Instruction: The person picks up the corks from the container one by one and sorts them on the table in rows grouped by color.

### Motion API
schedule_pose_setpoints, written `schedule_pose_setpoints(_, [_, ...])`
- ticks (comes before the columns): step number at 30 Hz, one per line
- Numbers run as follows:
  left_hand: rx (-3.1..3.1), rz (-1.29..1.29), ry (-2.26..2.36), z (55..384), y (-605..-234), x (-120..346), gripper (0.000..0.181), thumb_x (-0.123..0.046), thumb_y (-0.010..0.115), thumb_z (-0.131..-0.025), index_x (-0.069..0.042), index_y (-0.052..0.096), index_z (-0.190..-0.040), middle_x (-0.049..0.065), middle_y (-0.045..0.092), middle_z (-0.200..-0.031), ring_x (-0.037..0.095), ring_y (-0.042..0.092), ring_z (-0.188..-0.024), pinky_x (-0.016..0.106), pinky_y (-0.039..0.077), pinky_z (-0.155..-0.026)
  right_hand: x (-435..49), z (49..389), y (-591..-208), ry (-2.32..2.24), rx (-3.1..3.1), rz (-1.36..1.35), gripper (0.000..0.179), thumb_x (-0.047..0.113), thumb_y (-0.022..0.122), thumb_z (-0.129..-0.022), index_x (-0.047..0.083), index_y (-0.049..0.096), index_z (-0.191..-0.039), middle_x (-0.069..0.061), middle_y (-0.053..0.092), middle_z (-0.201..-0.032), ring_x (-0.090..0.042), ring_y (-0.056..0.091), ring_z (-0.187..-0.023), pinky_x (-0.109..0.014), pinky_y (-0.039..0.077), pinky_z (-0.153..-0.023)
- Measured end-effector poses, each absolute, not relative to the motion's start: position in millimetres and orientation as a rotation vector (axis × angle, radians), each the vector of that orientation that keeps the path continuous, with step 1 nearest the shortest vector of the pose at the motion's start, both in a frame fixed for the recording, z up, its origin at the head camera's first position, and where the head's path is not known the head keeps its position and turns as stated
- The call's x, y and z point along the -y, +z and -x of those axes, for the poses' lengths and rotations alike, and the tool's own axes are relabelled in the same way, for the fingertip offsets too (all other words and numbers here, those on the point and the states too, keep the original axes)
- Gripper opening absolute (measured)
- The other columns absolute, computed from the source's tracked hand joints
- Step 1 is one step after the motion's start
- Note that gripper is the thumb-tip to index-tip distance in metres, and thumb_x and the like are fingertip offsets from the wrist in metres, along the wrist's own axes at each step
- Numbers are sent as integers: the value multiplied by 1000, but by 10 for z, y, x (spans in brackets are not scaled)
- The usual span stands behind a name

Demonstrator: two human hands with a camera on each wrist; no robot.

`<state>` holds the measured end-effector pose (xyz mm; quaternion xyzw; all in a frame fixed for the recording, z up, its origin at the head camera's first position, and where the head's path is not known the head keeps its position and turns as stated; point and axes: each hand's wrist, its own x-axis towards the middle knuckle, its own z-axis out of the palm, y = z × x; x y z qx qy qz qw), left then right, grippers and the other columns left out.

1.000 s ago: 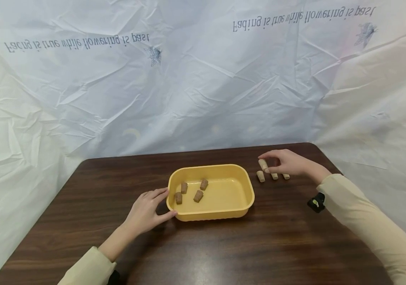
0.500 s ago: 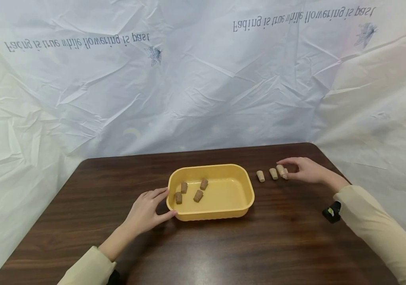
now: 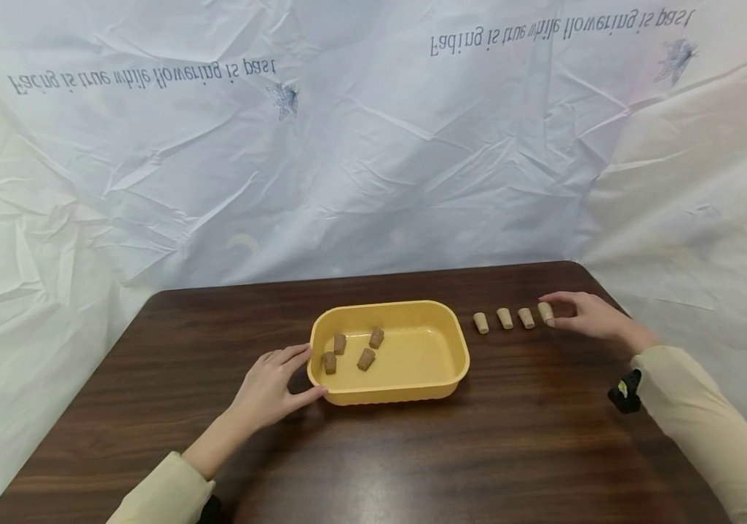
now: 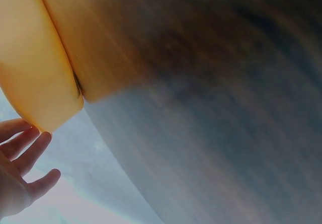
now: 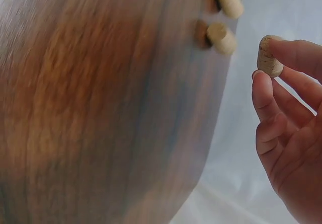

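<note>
At the right end of a row of tapered cork stoppers, my right hand (image 3: 590, 316) pinches a pale cork stopper (image 3: 546, 313) between thumb and fingertips. Close up in the right wrist view, the cork stopper (image 5: 266, 58) shows a speckled side. Three more pale stoppers (image 3: 504, 319) stretch leftward from it. My left hand (image 3: 269, 386) touches the left end of a yellow plastic tray (image 3: 413, 356), thumb at the near corner, fingers along the rim. Several brown cork stoppers (image 3: 365, 359) lie in the tray's left half. In the left wrist view, spread fingertips meet the tray's wall (image 4: 40, 58).
Everything stands on a dark wood-grain table (image 3: 373, 451) with rounded far corners. A pale printed sheet (image 3: 360, 182) hangs behind it and on both sides. The row of pale stoppers lies to the right of the tray, near the table's far right corner.
My right hand has carried its cork stopper rightward, from above the left part of the row to the row's right end, and lowered it there. The left hand and tray have stayed put.
</note>
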<state>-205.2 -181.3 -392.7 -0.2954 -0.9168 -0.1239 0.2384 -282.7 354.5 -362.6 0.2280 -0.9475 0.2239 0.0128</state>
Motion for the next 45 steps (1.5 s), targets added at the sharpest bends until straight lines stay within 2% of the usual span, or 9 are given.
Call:
schedule_pose_setpoints(3, [2513, 806, -336, 2055, -3925, 1811, 70, -57, 61, -72, -1, 59, -115, 9, 55, -115, 27, 52, -102, 47, 37, -87, -3599, 2856, -3676, 693, 2983, -656, 47, 19, 60, -85, -4, 47, -123, -27, 46, -118, -30, 53, -85, -39, 41, -63])
schedule_pose_setpoints(10, [2531, 800, -343, 2052, -3914, 1811, 70, -57, 60, -73, -2, 59, -116, 9, 55, -116, 27, 52, -103, 47, 37, -87, -3654, 2937, -3806, 792, 3035, -554, 47, 12, 59, -83, -7, 44, -123, -30, 45, -115, -15, 44, -57, -33, 35, -56])
schedule_pose_setpoints(13, [2539, 802, -347, 2049, -3906, 1810, 70, -57, 59, -73, -2, 58, -116, 9, 55, -116, 26, 51, -103, 47, 36, -88, -3671, 2975, -3848, 811, 3043, -528, 47, 10, 59, -83, -7, 44, -124, -32, 42, -118, -16, 44, -58, -34, 35, -57])
schedule_pose_setpoints(19, [2518, 817, -351, 2045, -3899, 1806, 70, -56, 60, -73, -1, 58, -116, 9, 55, -116, 27, 52, -102, 48, 37, -87, -3677, 3031, -3894, 789, 3053, -486, 47, 9, 58, -82, -7, 44, -124, -32, 40, -120, -27, 52, -78, -44, 41, -67])
schedule_pose_setpoints(25, [2521, 818, -349, 2044, -3906, 1804, 69, -56, 60, -73, -2, 58, -116, 8, 55, -116, 27, 53, -101, 48, 38, -86, -3677, 3065, -3937, 823, 3079, -457, 47, 6, 55, -82, -8, 42, -124, -29, 44, -113, -19, 49, -62, -36, 37, -59])
schedule_pose_setpoints(31, [2542, 813, -345, 2043, -3901, 1804, 70, -57, 59, -74, -2, 57, -117, 8, 54, -117, 26, 52, -102, 48, 37, -87, -3669, 3083, -3961, 832, 3085, -429, 47, 6, 55, -82, -8, 42, -124, -25, 48, -105, -18, 48, -61, -35, 36, -58])
schedule_pose_setpoints(34, [2541, 812, -345, 2044, -3902, 1807, 70, -57, 59, -74, -2, 57, -117, 8, 54, -117, 26, 52, -103, 48, 37, -87, -3663, 3089, -3967, 833, 3086, -423, 47, 5, 55, -82, -8, 41, -125, -27, 46, -109, -18, 49, -62, -35, 36, -59])
schedule_pose_setpoints(40, [2527, 814, -343, 2048, -3914, 1811, 70, -56, 61, -73, -1, 58, -117, 9, 54, -117, 27, 52, -102, 49, 37, -86, -3661, 3104, -3977, 829, 3080, -447, 49, 5, 55, -82, -8, 39, -126, -32, 37, -121, -18, 51, -65, -39, 39, -63])
schedule_pose_setpoints(45, [2518, 817, -352, 2050, -3915, 1812, 70, -56, 61, -73, -1, 58, -116, 9, 55, -116, 27, 52, -102, 49, 38, -86, -3666, 3115, -3963, 825, 3070, -475, 52, 7, 57, -81, -8, 38, -127, -33, 33, -125, -40, 48, -93, -53, 39, -74])
